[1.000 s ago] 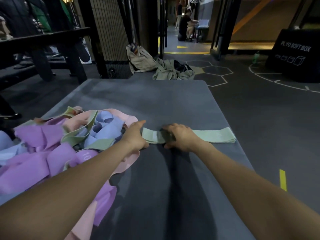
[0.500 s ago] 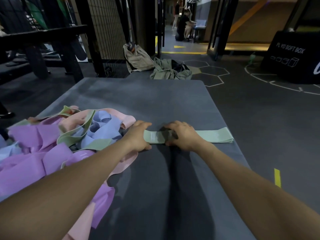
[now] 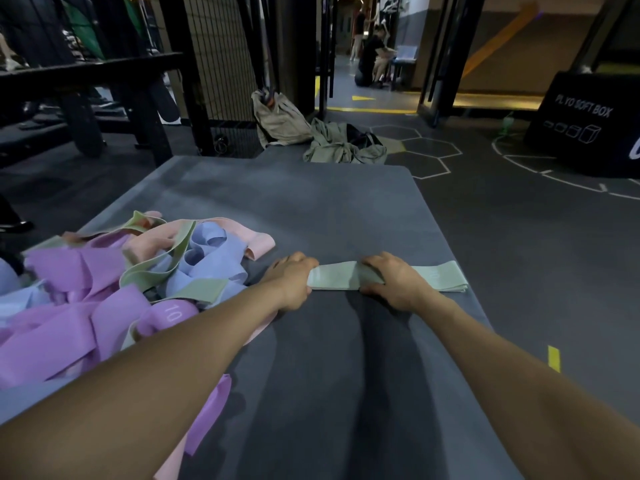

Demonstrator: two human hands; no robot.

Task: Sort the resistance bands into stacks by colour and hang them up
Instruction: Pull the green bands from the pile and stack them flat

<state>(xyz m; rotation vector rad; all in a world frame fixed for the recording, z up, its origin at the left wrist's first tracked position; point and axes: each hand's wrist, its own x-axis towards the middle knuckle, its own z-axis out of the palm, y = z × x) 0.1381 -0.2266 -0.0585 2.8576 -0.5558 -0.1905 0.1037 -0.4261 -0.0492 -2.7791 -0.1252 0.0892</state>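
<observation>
A pale green resistance band stack (image 3: 334,279) lies flat across the right half of a grey mat (image 3: 311,209). My left hand (image 3: 292,284) grips its left end with curled fingers. My right hand (image 3: 393,282) lies over its middle, fingers curled over the far edge and thumb at the near edge. The band's right end (image 3: 443,279) sticks out past my right hand near the mat's edge. A tangled pile of bands sits at the left: purple (image 3: 69,320), blue (image 3: 211,258), pink (image 3: 258,242) and green (image 3: 204,289).
The mat's right edge drops to dark gym floor with a yellow mark (image 3: 553,358). Beyond the mat lie a beige bag (image 3: 280,123) and olive clothing (image 3: 343,147). A black plyo soft box (image 3: 585,123) stands far right. A black rack (image 3: 145,98) is at the left. A person crouches in the far doorway.
Both hands stay on the green band. The stretch of band showing between them has widened slightly, and the left hand now sits at its very end.
</observation>
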